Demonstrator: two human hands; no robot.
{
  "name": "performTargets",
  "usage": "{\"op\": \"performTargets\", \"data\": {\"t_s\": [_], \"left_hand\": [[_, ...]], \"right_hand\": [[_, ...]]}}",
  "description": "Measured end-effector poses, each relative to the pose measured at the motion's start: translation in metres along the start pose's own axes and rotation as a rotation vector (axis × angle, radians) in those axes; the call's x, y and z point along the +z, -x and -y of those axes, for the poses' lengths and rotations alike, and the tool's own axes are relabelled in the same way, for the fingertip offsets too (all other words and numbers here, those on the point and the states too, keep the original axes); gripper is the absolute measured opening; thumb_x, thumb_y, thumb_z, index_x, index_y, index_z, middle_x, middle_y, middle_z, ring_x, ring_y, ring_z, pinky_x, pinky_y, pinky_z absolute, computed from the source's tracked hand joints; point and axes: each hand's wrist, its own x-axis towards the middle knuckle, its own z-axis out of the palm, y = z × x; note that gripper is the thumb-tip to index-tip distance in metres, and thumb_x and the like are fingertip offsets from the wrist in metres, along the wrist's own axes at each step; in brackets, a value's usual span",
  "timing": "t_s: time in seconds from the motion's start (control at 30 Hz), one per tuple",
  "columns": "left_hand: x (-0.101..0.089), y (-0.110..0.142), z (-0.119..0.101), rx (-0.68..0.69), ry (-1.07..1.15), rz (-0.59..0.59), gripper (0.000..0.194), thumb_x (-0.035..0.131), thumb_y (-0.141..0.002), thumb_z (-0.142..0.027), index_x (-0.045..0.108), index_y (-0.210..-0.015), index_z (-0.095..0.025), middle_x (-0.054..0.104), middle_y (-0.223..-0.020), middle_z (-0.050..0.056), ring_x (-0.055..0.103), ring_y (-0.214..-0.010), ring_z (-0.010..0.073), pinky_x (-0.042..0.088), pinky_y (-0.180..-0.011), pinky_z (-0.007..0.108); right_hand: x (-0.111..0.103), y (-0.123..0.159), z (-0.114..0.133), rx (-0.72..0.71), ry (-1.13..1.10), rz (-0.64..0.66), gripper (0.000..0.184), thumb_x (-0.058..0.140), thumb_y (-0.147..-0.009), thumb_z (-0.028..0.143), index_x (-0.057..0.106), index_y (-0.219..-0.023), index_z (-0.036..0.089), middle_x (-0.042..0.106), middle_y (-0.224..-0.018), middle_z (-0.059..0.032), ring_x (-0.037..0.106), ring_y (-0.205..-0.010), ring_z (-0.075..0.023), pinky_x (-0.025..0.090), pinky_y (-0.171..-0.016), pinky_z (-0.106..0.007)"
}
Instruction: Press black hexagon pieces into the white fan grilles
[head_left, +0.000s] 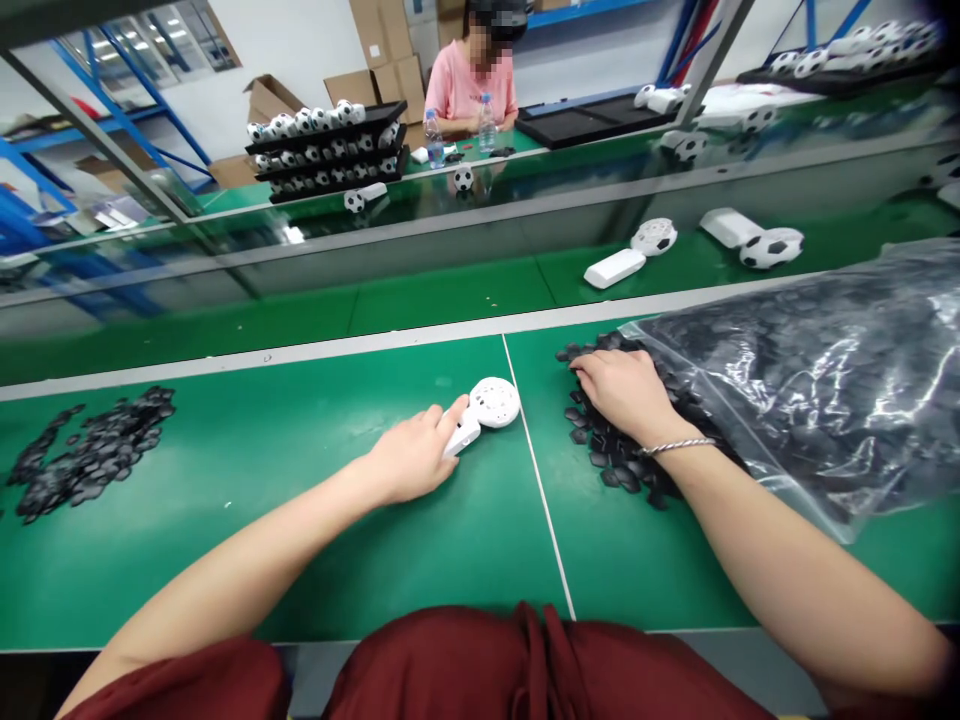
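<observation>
My left hand is closed around the handle of a white handheld device, which looks like a small fan. The device's round, perforated head points away to the right, just left of a white line on the green table. My right hand reaches into a pile of small black flat pieces. Its fingers are bent and close together at the pile's far left side; anything pinched between them is hidden. Beside that hand, a clear plastic bag full of the same black pieces lies open toward the pile.
Another heap of black pieces lies far left. Beyond the pale ledge rest two white devices with football-patterned heads, one nearer and one farther right. Across the bench sits a person in pink beside stacked black trays of such devices.
</observation>
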Motion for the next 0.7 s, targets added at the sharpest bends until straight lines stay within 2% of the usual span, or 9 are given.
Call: {"op": "performTargets", "data": {"t_s": [0.1, 0.2, 0.3, 0.4, 0.57, 0.7], "left_hand": [[-0.001, 0.004, -0.001, 0.007, -0.026, -0.003, 0.066, 0.042, -0.081, -0.028, 0.013, -0.139, -0.013, 0.051, -0.112, 0.015, 0.055, -0.093, 0.0273, 0.046, -0.076, 0.037], [-0.001, 0.006, -0.002, 0.031, -0.023, -0.075, 0.067, 0.048, -0.079, -0.030, 0.020, -0.137, -0.014, 0.048, -0.119, 0.015, 0.050, -0.102, 0.0293, 0.043, -0.084, 0.042], [-0.003, 0.000, -0.004, 0.044, 0.092, -0.193, 0.079, 0.059, -0.072, -0.043, 0.021, -0.136, -0.015, 0.036, -0.133, 0.015, 0.038, -0.118, 0.0316, 0.036, -0.095, 0.045], [-0.006, -0.016, -0.009, 0.037, 0.249, -0.267, 0.082, 0.062, -0.070, -0.047, 0.023, -0.135, -0.015, 0.036, -0.133, 0.014, 0.036, -0.121, 0.0292, 0.035, -0.099, 0.041], [-0.004, -0.035, -0.021, 0.082, 0.359, -0.189, 0.069, 0.052, -0.077, -0.046, 0.025, -0.135, -0.019, 0.042, -0.127, 0.011, 0.052, -0.106, 0.0265, 0.044, -0.088, 0.038], [0.000, -0.034, -0.028, 0.085, 0.313, -0.201, 0.069, 0.048, -0.080, -0.048, 0.021, -0.136, -0.020, 0.042, -0.127, 0.010, 0.051, -0.107, 0.0276, 0.042, -0.089, 0.039]], "right_hand": [[-0.004, 0.001, 0.000, -0.001, -0.043, -0.025, 0.026, 0.042, -0.084, 0.019, 0.063, -0.098, 0.016, 0.066, -0.093, -0.0086, 0.058, -0.086, -0.0226, 0.032, -0.069, -0.034], [-0.012, 0.004, 0.005, -0.064, -0.222, -0.034, 0.028, 0.041, -0.085, 0.020, 0.062, -0.103, 0.015, 0.065, -0.096, -0.0093, 0.057, -0.089, -0.0216, 0.039, -0.073, -0.033], [-0.022, 0.010, 0.016, -0.174, -0.481, -0.032, 0.024, 0.043, -0.086, 0.021, 0.063, -0.097, 0.016, 0.065, -0.091, -0.0076, 0.057, -0.087, -0.0187, 0.043, -0.079, -0.031], [-0.029, 0.018, 0.031, -0.220, -0.659, -0.025, 0.023, 0.042, -0.086, 0.022, 0.061, -0.098, 0.019, 0.063, -0.091, -0.0062, 0.057, -0.085, -0.0169, 0.046, -0.078, -0.031], [-0.026, 0.029, 0.045, -0.125, -0.894, -0.033, 0.017, 0.047, -0.084, 0.024, 0.054, -0.098, 0.019, 0.060, -0.090, -0.0062, 0.058, -0.078, -0.0158, 0.051, -0.070, -0.030], [-0.029, 0.032, 0.048, -0.163, -0.927, -0.052, 0.013, 0.049, -0.083, 0.025, 0.058, -0.092, 0.020, 0.061, -0.088, -0.0057, 0.058, -0.079, -0.0166, 0.050, -0.068, -0.030]]}}
